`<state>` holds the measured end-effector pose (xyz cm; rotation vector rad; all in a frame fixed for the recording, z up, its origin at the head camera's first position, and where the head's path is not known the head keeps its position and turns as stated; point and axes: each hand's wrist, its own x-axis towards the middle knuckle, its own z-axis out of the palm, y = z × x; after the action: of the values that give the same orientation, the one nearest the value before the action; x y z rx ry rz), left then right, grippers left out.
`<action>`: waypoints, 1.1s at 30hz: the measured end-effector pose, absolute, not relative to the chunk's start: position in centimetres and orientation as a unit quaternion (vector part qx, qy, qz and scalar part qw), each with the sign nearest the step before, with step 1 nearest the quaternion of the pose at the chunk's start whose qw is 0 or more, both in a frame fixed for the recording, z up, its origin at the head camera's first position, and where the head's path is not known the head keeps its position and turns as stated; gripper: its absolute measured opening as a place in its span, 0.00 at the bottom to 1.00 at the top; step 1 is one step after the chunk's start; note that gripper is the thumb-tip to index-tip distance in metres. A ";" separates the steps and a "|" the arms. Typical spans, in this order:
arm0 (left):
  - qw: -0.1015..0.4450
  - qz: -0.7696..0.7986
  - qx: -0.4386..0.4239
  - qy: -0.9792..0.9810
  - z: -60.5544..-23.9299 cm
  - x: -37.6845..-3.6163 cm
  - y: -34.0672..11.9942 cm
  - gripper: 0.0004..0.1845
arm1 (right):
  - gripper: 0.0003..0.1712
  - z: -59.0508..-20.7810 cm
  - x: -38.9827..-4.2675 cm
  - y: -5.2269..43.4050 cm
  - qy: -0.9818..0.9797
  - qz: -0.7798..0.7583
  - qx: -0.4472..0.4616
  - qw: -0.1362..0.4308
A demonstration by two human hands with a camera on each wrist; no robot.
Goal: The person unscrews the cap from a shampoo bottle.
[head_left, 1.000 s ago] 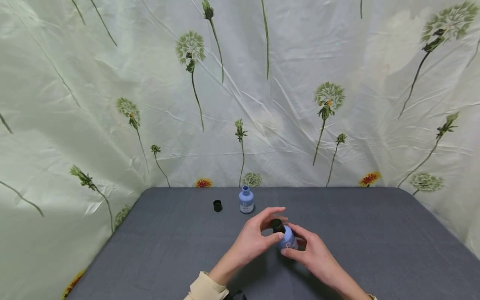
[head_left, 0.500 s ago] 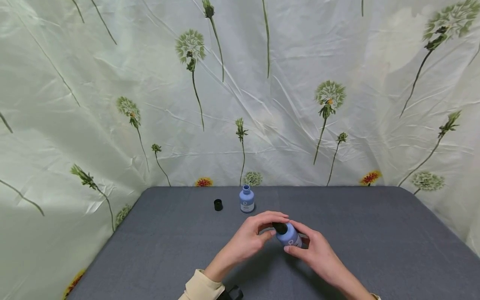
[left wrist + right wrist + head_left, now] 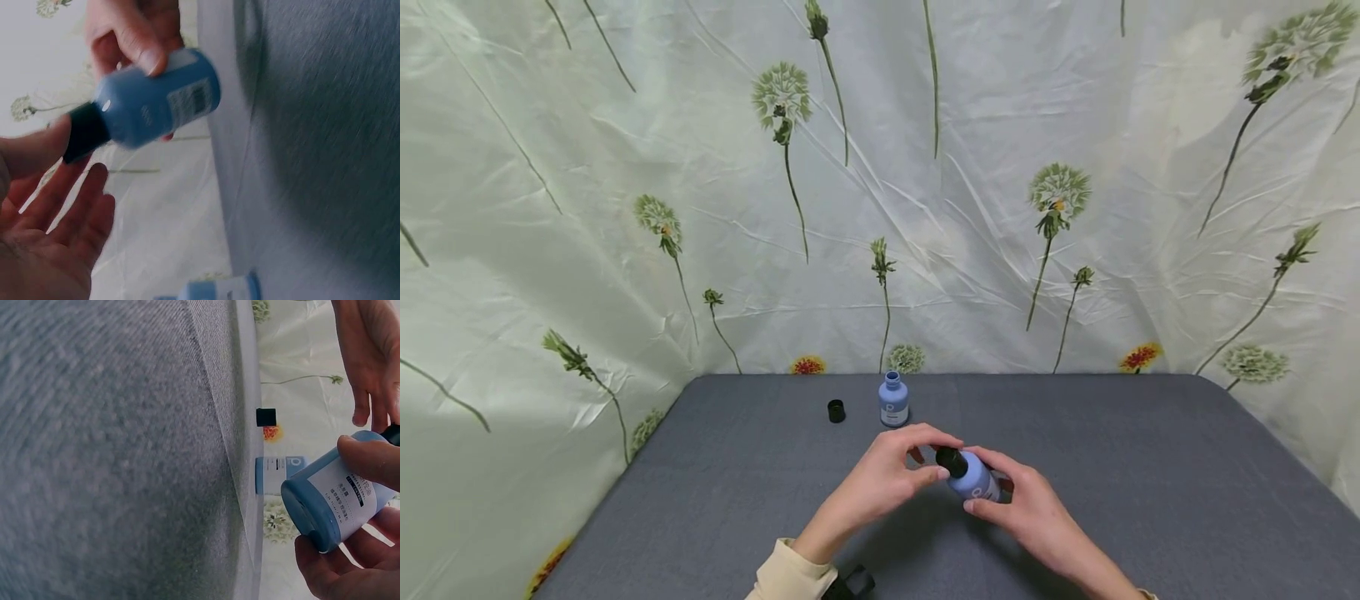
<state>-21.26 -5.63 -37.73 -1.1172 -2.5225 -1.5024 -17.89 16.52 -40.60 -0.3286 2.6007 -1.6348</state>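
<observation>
- A loose black cap [image 3: 836, 410] lay near the far edge of the grey bench [image 3: 1150, 467], and just right of it stood an open blue bottle [image 3: 892, 402], upright and uncapped.
- The left hand [image 3: 880, 483] was above the middle of the bench, its fingers [image 3: 75, 219] loosely spread, with the thumb against the black cap of the held bottle; whether it truly pinched the cap I could not tell.
- The held blue bottle [image 3: 972, 477] sat tilted above the bench, cap [image 3: 951, 461] pointing up and left.
- The right hand [image 3: 1037, 517] held it, fingers [image 3: 369, 456] curled round the labelled body.
- The bottle looked small, light, stiff and smooth, so likely slippery; the body seemed the best hold, with the cap for turning.
- The right wrist view showed the bottle's round base and label [image 3: 350, 487]; the left wrist view showed the thumb at the cap, which the head view partly hid.
</observation>
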 end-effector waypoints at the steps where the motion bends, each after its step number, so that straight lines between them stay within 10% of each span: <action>1: 0.001 -0.467 -0.352 -0.811 -37.6 -21.3 -5.8 0.16 | 0.36 -40.6 -17.8 16.4 0.841 -0.530 -0.108 0.026; 15: -0.024 -0.538 -0.259 -0.802 -38.6 -21.9 -5.6 0.15 | 0.34 -40.3 -17.4 15.3 0.865 -0.499 -0.041 -0.001; 33: -0.113 -0.570 -0.414 -0.700 -39.5 -23.4 -6.9 0.23 | 0.36 -40.6 -17.6 15.4 0.859 -0.510 -0.051 -0.001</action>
<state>-23.36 -6.87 -39.46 -1.4044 -2.3733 -1.9323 -17.58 15.40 -40.57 -0.1609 2.7005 -1.6023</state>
